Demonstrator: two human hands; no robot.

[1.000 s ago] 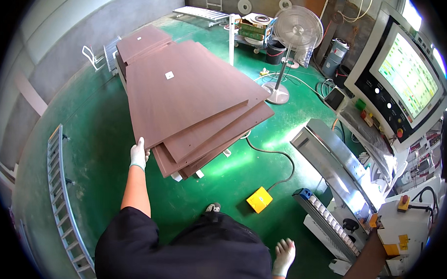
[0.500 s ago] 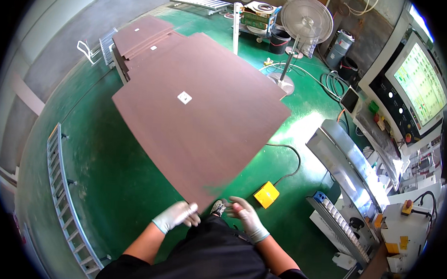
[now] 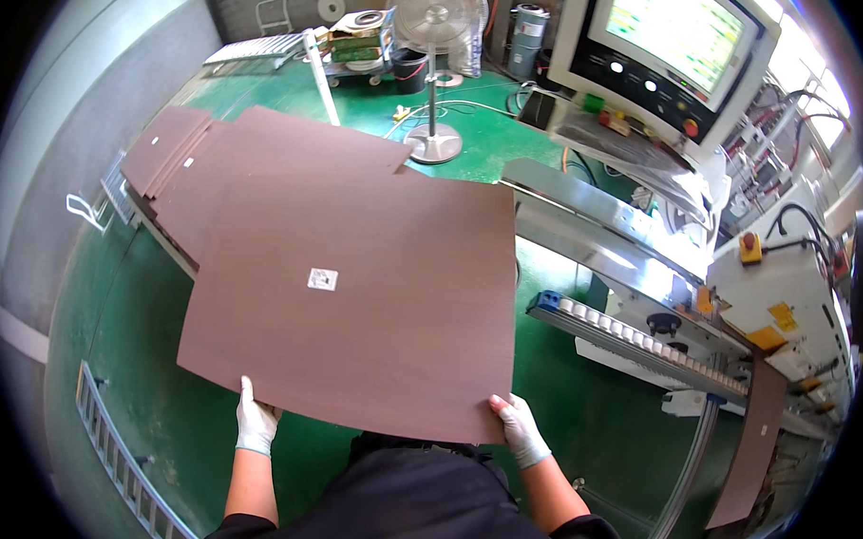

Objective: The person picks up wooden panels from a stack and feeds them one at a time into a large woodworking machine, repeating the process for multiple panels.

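A large flat brown panel (image 3: 381, 353) with a small white printed label (image 3: 323, 279) lies level in front of me, one edge close to my body. My left hand (image 3: 256, 421), in a pale glove, grips that near edge toward its left end, thumb on top. At the near right corner my right hand (image 3: 521, 431), also gloved, pinches the panel with its thumb above. The fingers under the panel are hidden. Behind the panel, and partly covered by it, are more brown panels (image 3: 293, 141) in a stack.
To the right stands a machine with a roller rail (image 3: 638, 341), a metal beam (image 3: 604, 228) and a control screen (image 3: 672, 36). Another brown panel (image 3: 756, 442) is beside it. A standing fan (image 3: 435, 70) is beyond the stack, and a roller frame (image 3: 125, 468) lies at left.
Both hands have moved apart and taken hold of the panel, which has turned so one edge faces me. The view has swung right toward the machine. The yellow foot pedal is out of sight.
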